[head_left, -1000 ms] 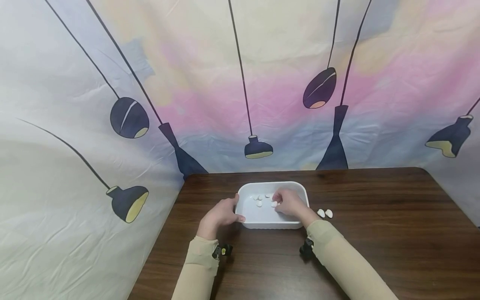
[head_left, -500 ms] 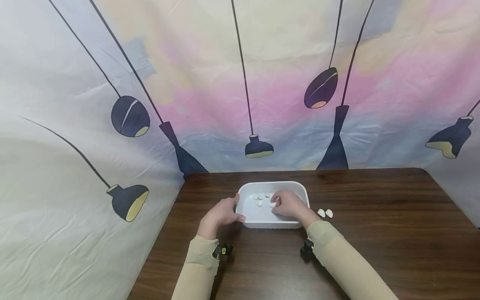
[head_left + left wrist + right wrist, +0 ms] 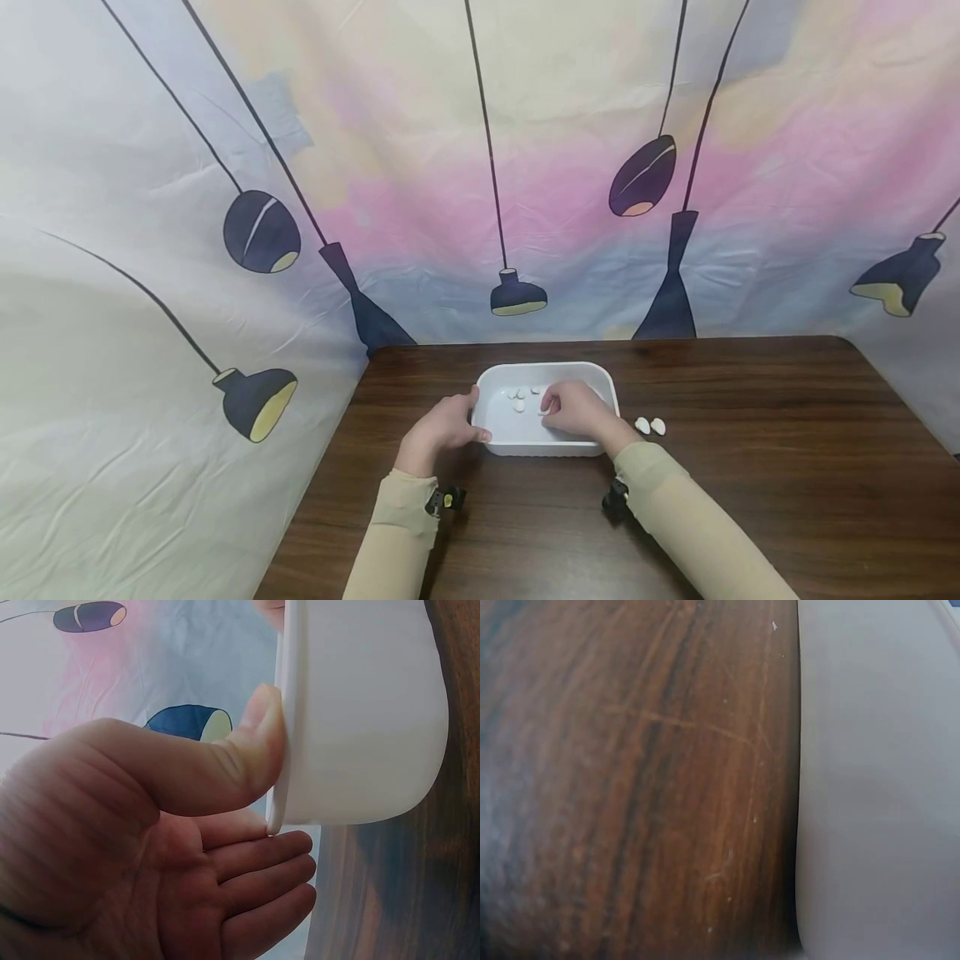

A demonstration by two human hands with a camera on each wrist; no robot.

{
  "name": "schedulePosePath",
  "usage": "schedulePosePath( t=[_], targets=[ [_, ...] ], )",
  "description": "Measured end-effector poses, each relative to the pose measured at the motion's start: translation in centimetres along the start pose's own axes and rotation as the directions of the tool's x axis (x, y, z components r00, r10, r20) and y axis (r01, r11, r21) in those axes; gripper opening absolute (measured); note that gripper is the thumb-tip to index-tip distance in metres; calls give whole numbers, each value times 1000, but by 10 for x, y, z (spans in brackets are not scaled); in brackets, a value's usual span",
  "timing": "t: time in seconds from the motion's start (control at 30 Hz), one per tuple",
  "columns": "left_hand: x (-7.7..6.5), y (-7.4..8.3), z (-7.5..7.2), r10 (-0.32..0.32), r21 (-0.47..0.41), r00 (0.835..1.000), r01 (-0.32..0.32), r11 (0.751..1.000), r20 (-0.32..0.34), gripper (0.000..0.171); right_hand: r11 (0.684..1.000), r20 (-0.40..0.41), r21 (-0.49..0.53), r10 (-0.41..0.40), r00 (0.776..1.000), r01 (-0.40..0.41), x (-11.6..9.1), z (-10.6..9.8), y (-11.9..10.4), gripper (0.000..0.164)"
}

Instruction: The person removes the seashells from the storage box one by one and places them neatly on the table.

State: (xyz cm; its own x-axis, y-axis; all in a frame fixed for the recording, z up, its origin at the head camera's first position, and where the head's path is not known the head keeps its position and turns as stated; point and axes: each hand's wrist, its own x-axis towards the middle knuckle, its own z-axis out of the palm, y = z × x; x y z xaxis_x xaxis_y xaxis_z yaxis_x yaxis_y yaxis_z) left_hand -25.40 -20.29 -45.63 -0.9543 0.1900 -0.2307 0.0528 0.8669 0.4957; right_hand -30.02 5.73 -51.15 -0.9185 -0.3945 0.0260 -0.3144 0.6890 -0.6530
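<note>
A white rectangular tray (image 3: 517,451) rests on the table. My left hand (image 3: 444,423) holds its left end, thumb (image 3: 259,746) over the rim and the other fingers nearly straight beside it in the left wrist view. My right hand (image 3: 576,408) reaches inside the tray, fingertips pinching a small white pebble-like piece (image 3: 544,412), mostly hidden. Several similar white pieces (image 3: 519,407) lie left of and behind those fingertips. The right wrist view shows only the tray's side (image 3: 877,780) and wood, not the hand.
Two more white pieces (image 3: 650,426) lie on the dark wooden table (image 3: 757,442), right of the tray. Behind the table hangs a cloth (image 3: 420,150) printed with lamps.
The right fingertips, with the white piece, have moved slightly left and lower in the tray; less of that piece shows now. My left hand has stayed at the tray's left end.
</note>
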Motion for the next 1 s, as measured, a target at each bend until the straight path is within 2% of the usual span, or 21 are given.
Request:
schedulePosePath(
  t=[0.27,0.6,1.0],
  targets=[
    [0,-1,1,-5,2,1000,5,1000,-4,93,998,-29,5,-64,998,64,4,4,4,17],
    [1,-1,2,-2,13,1000,2,1000,-4,93,1000,-32,-3,-11,999,11,4,4,5,19],
    [3,-1,1,-2,11,1000,2,1000,-4,93,1000,-55,-11,-1,999,0,4,2,4,21]
  ],
)
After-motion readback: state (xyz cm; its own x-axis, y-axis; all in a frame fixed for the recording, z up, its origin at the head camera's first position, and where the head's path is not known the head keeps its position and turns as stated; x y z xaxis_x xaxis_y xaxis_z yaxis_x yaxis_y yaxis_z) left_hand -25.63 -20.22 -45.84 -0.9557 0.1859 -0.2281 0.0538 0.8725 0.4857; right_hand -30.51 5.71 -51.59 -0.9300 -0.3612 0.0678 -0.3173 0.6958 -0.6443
